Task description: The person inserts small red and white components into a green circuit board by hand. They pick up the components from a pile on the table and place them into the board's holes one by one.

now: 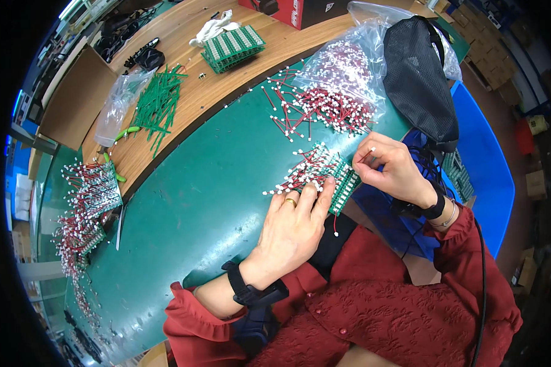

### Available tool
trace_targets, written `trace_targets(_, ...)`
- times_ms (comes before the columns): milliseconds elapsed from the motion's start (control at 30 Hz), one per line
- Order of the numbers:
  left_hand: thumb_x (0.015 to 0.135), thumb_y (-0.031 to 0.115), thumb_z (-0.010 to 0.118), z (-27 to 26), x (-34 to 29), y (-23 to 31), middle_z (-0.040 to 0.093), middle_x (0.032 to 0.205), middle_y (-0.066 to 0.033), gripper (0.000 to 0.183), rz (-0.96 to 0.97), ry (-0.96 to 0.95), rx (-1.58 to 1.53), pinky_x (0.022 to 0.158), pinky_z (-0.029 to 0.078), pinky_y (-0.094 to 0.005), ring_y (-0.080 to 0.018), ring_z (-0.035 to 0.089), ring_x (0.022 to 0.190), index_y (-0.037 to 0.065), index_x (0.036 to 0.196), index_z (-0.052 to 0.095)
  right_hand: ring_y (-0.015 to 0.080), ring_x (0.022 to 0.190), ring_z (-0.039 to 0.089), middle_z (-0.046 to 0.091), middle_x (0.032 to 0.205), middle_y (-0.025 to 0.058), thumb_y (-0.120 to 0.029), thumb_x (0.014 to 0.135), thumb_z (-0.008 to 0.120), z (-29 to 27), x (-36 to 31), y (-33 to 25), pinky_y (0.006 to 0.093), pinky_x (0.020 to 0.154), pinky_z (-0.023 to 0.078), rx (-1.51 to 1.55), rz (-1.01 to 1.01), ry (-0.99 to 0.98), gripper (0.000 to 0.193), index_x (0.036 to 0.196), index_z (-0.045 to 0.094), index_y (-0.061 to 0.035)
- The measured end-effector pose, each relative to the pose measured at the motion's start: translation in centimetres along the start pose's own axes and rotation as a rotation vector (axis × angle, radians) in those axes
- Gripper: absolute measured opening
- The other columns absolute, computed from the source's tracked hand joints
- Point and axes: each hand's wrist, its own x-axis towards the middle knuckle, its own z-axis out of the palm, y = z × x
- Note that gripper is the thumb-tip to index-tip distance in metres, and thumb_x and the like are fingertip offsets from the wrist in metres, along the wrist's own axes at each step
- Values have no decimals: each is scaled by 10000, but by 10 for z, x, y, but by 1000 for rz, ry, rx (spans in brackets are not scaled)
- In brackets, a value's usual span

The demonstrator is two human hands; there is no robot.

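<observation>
A green circuit board panel (345,186) with rows of white connectors lies at the table's near right edge. Short red cables with white plugs (306,170) stand out from its left part in a dense cluster. My left hand (292,229), with a ring on one finger, holds the panel down, thumb and fingertips pressed on it and on the cables. Just beyond the panel's right edge, my right hand (390,165) is closed, pinching a short red cable (367,155) between thumb and forefinger. One cable hangs from the panel's near end.
Behind the panel, loose cables (343,110) spill from a clear plastic bag (349,58). A black mesh bag (417,79) and a blue bin (487,165) stand right. Cabled boards (95,189) sit left. Stacked boards (234,48) and green strips (159,101) lie on the wooden shelf.
</observation>
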Motion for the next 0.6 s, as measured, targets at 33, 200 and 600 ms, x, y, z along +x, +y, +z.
trace_targets(33, 767, 89, 621, 0, 0, 0, 535, 1039, -118, 635, 0, -5, 2, 716, 428, -384, -243, 551, 792, -13, 1377, 478, 136, 661, 661, 592, 841, 58, -10, 813, 685, 2, 0, 0, 251, 546, 520, -8, -14, 3, 56, 838, 635, -9)
trace_targets(200, 682, 79, 698, 0, -1, 0, 539, 1077, -153, 786, -35, -58, -6, 809, 438, -397, -270, 573, 887, 52, 1429, 452, 132, 613, 630, 573, 821, 54, 1, 798, 690, 7, 1, 1, 254, 528, 493, -43, -54, 33, 75, 835, 626, -13)
trace_targets(600, 698, 82, 691, 1, -2, 1, 540, 1107, -169, 779, -40, -63, -10, 831, 436, -398, -277, 574, 895, 57, 1438, 446, 119, 636, 600, 580, 844, 41, 21, 774, 692, 6, 2, 4, 255, 545, 489, -132, -136, -28, 107, 841, 620, -21)
